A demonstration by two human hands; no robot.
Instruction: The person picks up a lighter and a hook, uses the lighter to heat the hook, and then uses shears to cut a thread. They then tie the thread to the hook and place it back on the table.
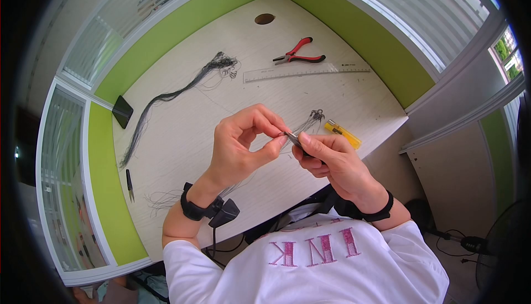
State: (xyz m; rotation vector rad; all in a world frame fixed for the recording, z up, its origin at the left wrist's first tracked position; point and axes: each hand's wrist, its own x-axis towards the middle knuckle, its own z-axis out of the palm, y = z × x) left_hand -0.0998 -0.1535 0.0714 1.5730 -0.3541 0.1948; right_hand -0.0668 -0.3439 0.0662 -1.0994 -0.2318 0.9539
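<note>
Above the desk's middle, my left hand [239, 145] is closed in a pinch, thumb and forefinger meeting on a thin dark thread whose end is too small to make out fully. My right hand [337, 164] wraps round a small pointed tool [293, 138] that looks like tweezers; its metal tip meets the left fingertips, and most of its body is hidden in the palm. Just beyond the right hand lies a bunch of dark threads with hook-like ends [316, 115]. A yellow lighter [343, 132] rests beside that hand. Loose threads [166, 199] spread near my left forearm.
A long bundle of dark threads [160, 98] lies at the left. Red-handled pliers [301, 57] and a clear ruler [307, 73] are at the back. A black pointed tool [130, 185] and a dark flat object [122, 111] sit by the left green partition [105, 193].
</note>
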